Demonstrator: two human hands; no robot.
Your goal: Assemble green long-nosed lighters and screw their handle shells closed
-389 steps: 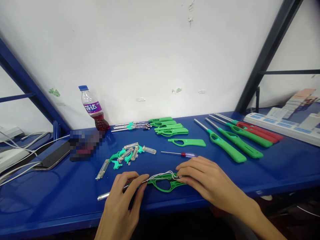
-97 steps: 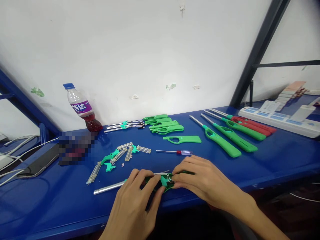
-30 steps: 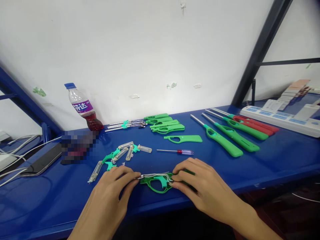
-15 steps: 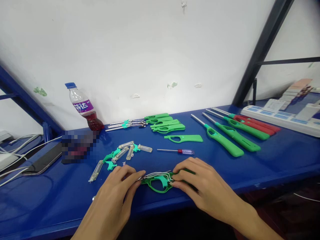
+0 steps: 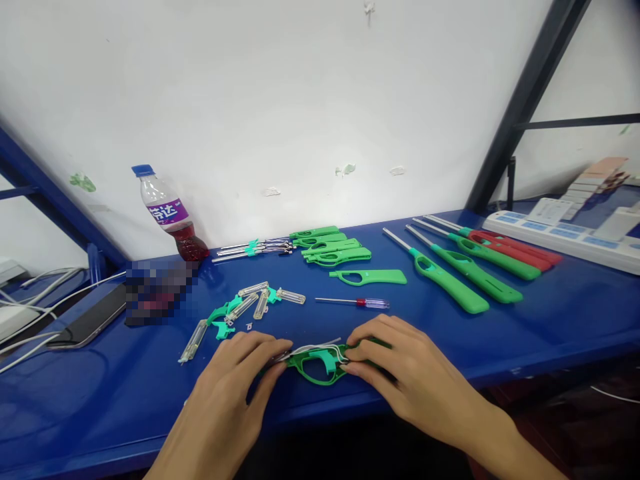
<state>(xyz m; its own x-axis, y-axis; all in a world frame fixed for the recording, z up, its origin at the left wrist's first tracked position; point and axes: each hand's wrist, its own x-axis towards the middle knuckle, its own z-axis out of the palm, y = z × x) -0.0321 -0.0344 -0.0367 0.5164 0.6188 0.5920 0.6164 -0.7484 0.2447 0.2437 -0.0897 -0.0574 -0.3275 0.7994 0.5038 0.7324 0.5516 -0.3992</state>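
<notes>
White wall (image 5: 240, 113) behind blue table (image 5: 280, 327).

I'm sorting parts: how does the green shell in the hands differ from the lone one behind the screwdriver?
The held shell has white wires across it; the lone shell shows none. Left hand and right hand grip the held shell; the lone shell lies untouched. Both are green and looped.

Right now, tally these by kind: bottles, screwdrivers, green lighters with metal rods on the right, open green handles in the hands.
Bottle: 1
Screwdriver: 1
Green lighters with rods: 3
Open green handle, between left hand and right hand: 1
Total: 6
</notes>
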